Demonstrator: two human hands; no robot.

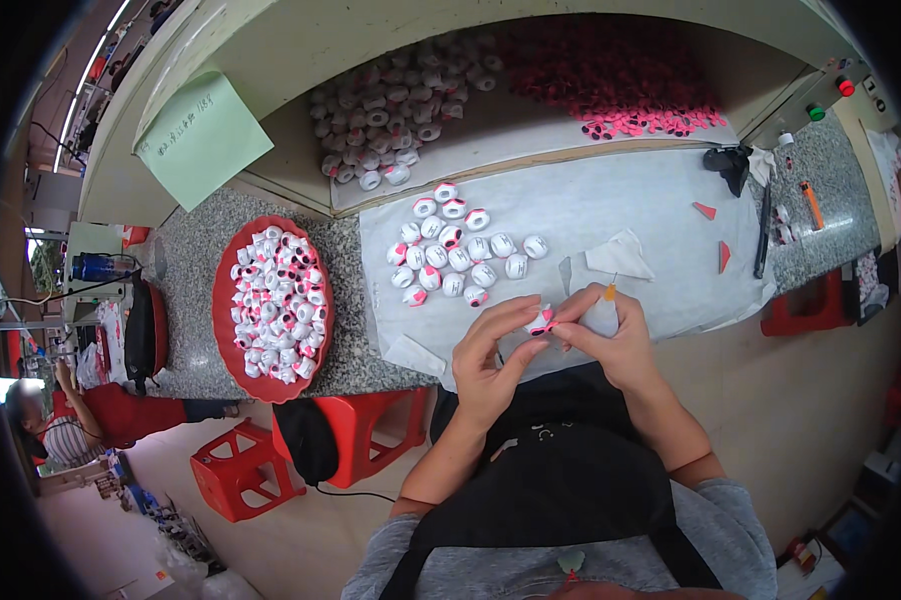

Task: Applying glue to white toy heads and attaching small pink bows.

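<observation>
In the head view, the left hand (491, 368) has its thumb and fingers curled around a small white-and-pink piece (541, 318), held above the near edge of a white sheet (621, 200). The right hand's (623, 348) thumb and forefinger pinch at the pink part of that piece, while its curled fingers also keep a translucent bottle (601, 319) with an orange tip upright. Loose white pieces (459, 259) lie beyond the left hand, a folded white cloth (621, 256) beyond the right. Farther left, a red bowl (224, 300) holds many similar pieces.
</observation>
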